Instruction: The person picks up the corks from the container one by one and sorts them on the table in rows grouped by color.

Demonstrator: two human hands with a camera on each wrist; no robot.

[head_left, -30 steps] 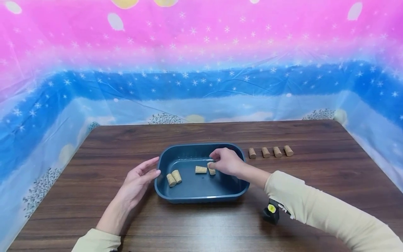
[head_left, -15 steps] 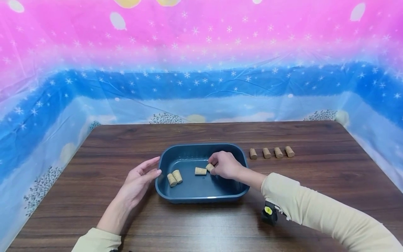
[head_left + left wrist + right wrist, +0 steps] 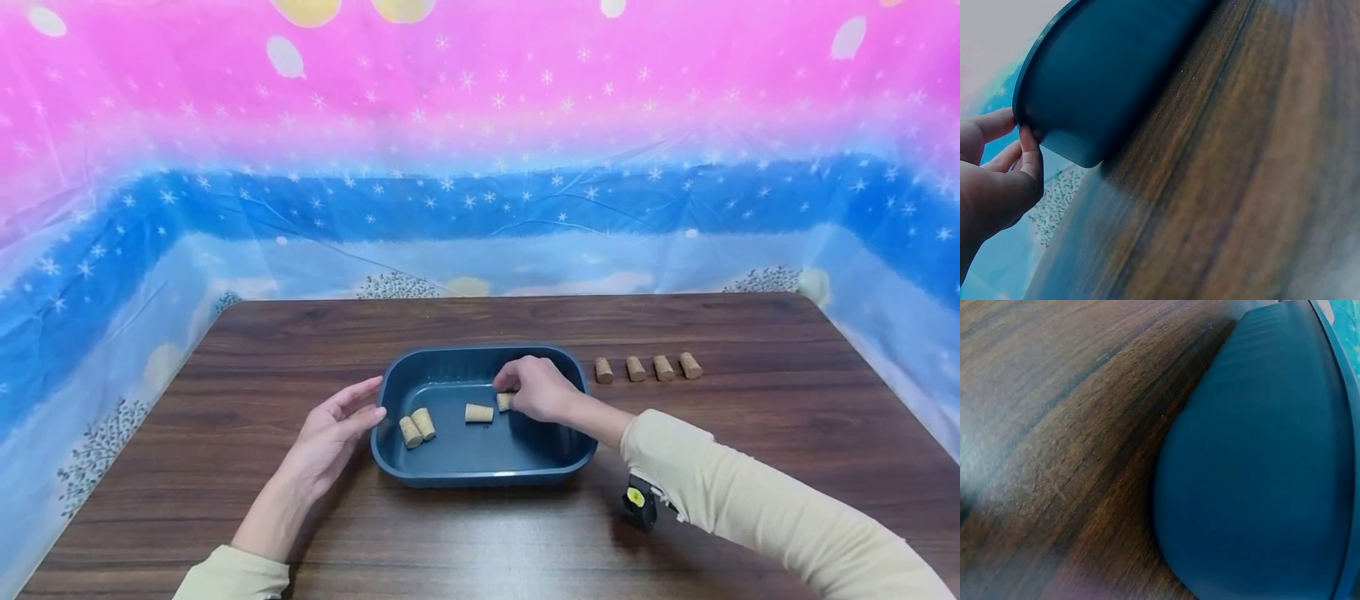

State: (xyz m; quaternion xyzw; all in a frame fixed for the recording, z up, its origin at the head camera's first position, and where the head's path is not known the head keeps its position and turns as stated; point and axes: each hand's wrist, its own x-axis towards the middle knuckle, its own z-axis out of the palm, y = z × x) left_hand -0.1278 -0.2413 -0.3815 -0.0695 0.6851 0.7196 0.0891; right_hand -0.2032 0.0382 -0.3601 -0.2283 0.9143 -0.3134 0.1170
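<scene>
A dark blue rectangular plastic tub [image 3: 480, 477] stands on the wooden table. Inside it, my right hand [image 3: 542, 390] pinches a cork stopper [image 3: 504, 402], partly hidden by the fingers. Just left of that, another cork [image 3: 479, 413] lies on its side on the tub floor. Two more corks [image 3: 417, 427] lie side by side near the left wall. My left hand [image 3: 333, 429] has its fingertips against the tub's left rim, fingers mostly extended; the left wrist view shows thumb and finger [image 3: 999, 124] at the rim. In the right wrist view only the tub's outer wall [image 3: 1254, 462] shows, not the hand.
Several corks [image 3: 636, 369] stand in a row on the table [image 3: 750, 467] to the right of the tub. A patterned pink and blue cloth [image 3: 480, 200] hangs around the table's back and sides. A black wrist camera [image 3: 637, 502] sits under the right sleeve.
My right hand has turned and settled the pinched cork, which was tilted and now lies flatter, slightly apart from the cork beside it. The left hand stays at the tub's rim.
</scene>
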